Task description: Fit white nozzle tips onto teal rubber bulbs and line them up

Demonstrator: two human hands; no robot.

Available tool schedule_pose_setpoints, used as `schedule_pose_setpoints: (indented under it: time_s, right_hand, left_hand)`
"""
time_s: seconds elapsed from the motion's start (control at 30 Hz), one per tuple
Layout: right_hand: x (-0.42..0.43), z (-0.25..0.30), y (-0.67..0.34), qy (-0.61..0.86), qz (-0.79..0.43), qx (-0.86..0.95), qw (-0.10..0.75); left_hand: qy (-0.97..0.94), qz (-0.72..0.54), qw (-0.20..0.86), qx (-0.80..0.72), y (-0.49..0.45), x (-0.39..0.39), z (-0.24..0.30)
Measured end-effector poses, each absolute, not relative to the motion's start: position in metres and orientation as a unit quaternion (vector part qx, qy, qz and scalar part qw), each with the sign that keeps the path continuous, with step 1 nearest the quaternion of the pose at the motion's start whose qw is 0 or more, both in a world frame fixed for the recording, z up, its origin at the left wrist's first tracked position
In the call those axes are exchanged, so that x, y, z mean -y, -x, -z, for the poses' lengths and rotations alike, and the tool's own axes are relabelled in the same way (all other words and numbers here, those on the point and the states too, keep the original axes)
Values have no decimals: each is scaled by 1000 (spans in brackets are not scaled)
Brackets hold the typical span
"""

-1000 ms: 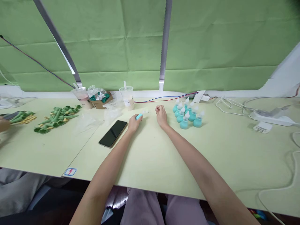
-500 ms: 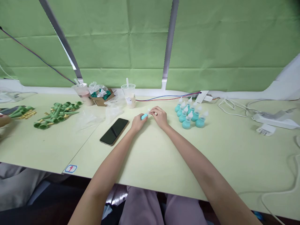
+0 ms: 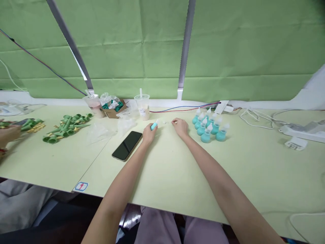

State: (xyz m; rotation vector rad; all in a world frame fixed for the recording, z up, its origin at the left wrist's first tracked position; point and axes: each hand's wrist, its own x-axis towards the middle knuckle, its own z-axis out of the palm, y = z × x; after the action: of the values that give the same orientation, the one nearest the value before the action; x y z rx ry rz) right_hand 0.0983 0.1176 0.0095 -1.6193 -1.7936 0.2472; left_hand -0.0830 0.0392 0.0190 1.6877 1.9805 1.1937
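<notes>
My left hand (image 3: 148, 134) rests on the pale green table (image 3: 177, 169), fingers closed round a small teal bulb with a clear nozzle (image 3: 153, 125) pointing up and right. My right hand (image 3: 180, 126) lies a short way to the right, fingers curled in a pinch; what it holds, if anything, is too small to make out. A tiny white piece (image 3: 164, 122) lies on the table between the hands. Just right of my right hand stands a cluster of several teal bulbs with clear nozzles (image 3: 208, 127).
A black phone (image 3: 127, 145) lies left of my left hand. Behind it are crumpled clear bags (image 3: 124, 122), two plastic cups (image 3: 142, 105), a small cardboard box (image 3: 113, 107). Green cone parts (image 3: 66, 124) lie far left near another person's hand (image 3: 7, 135). White cables and a power strip (image 3: 299, 130) sit right.
Half a second ago my hands met at the bulb's nozzle; my right hand has since drawn away to the right. The view has shifted slightly.
</notes>
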Motion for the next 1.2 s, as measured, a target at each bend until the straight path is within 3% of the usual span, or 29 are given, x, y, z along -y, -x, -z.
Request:
schedule_pose_setpoints:
  time_s: [0.13,0.63,0.83,1.2]
  right_hand:
    - [-128,-6,-90,613,-53,730,298]
    - [-133,-5,-92,570,-52,741,352]
    - [-143,2,-92,533,-70,780,319]
    - [-145,-1,-92,558,-98,755,331]
  left_hand:
    - [-571,-436,133,-682,86,-44,-17]
    - [-607,-426,146,-654,80,-42,-18]
    - [-611,-428,150,-649,81,-44,-16]
    - [-615,-423,148,-649,81,-45,-15]
